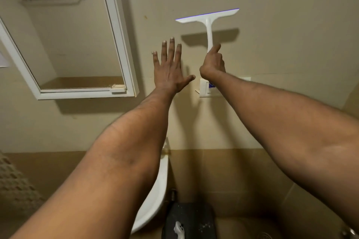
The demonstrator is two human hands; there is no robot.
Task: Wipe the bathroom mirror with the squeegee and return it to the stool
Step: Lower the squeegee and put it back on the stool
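Note:
My right hand [212,63] grips the handle of a white squeegee [208,19], blade up with a purple edge, held in front of the beige wall to the right of the mirror. The white-framed mirror [73,40] hangs at upper left, tilted in view. Beside the right hand, my left hand [170,66] is raised with fingers spread, holding nothing. A dark stool [191,219] stands low at the bottom centre, with a small white object on its top.
A white sink [155,196] juts out below the mirror, left of the stool. A white switch plate [206,87] sits on the wall behind my right wrist. Peeling paint marks the upper wall. A metal drain [264,235] shows at bottom right.

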